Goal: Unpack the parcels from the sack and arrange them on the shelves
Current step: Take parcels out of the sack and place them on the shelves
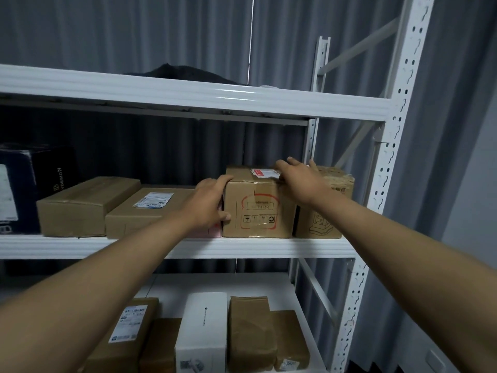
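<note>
A brown cardboard parcel point(259, 208) with a red printed outline and a red-and-white label on top stands on the middle shelf point(242, 247) of a white metal rack. My left hand point(208, 203) grips its left side, fingers over the top edge and thumb on the front face. My right hand point(298, 180) lies on its top right corner with the fingers reaching over the back. Another brown box point(326, 211) stands directly to its right. The sack is not in view.
Left of the parcel on the same shelf lie a flat labelled box point(145, 214), a second brown box point(86, 204) and a dark box point(24, 184). A pink item point(212, 230) shows under my left wrist. The lower shelf holds several parcels, among them a white box point(201, 332). A dark cloth point(180, 74) lies on the top shelf.
</note>
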